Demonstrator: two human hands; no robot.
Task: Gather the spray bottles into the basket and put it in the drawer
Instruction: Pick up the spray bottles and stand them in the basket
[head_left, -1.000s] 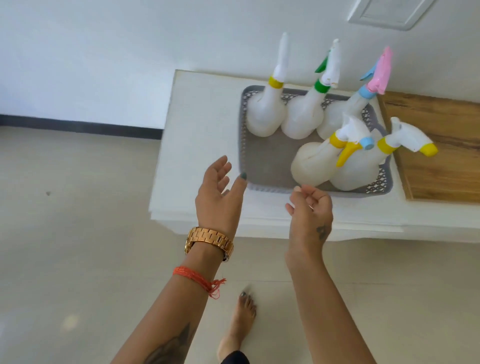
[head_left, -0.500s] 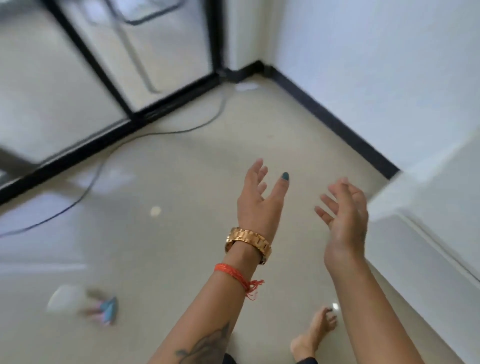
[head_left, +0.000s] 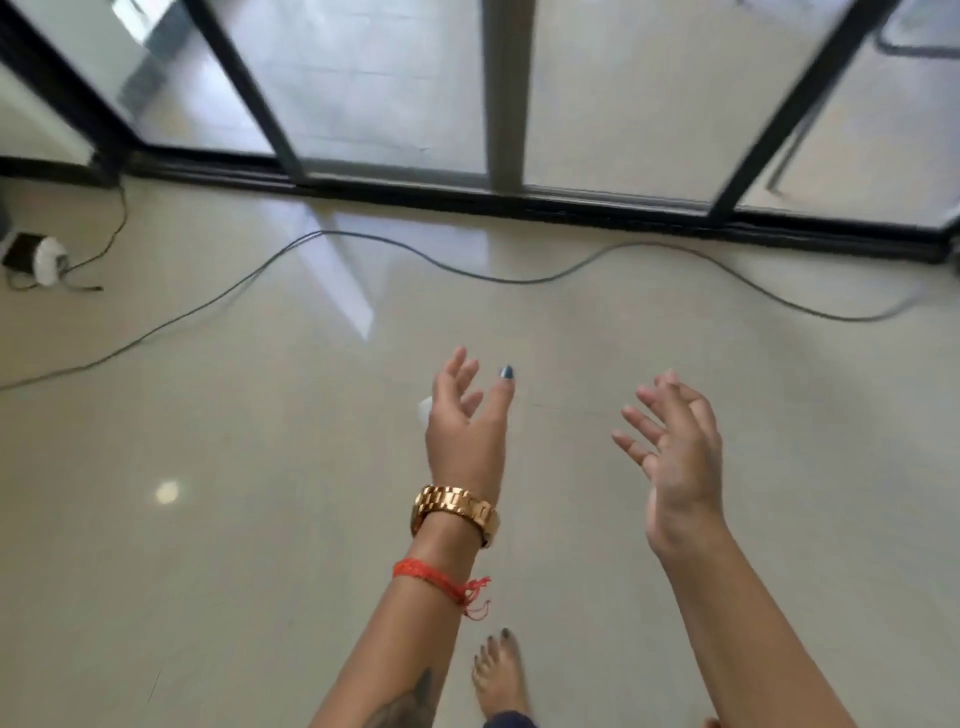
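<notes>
Head view: both hands were raised over a bare tiled floor (head_left: 218, 545), the left hand (head_left: 467, 431) and right hand (head_left: 675, 457) spread open and holding nothing. A cable (head_left: 498, 278) snaked along the glass doors (head_left: 374, 88) at 12 o'clock. No bottles or basket were in sight. Plastic spray bottles would likely be light, stiff and smooth, best gripped at the neck.

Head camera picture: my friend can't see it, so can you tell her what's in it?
Two empty hands, the left hand and the right hand, reach out open over a shiny pale floor, holding nothing. A gold watch and a red string sit on the left wrist. A long cable lies on the floor in front of glass doors, and one bare foot shows below.
</notes>
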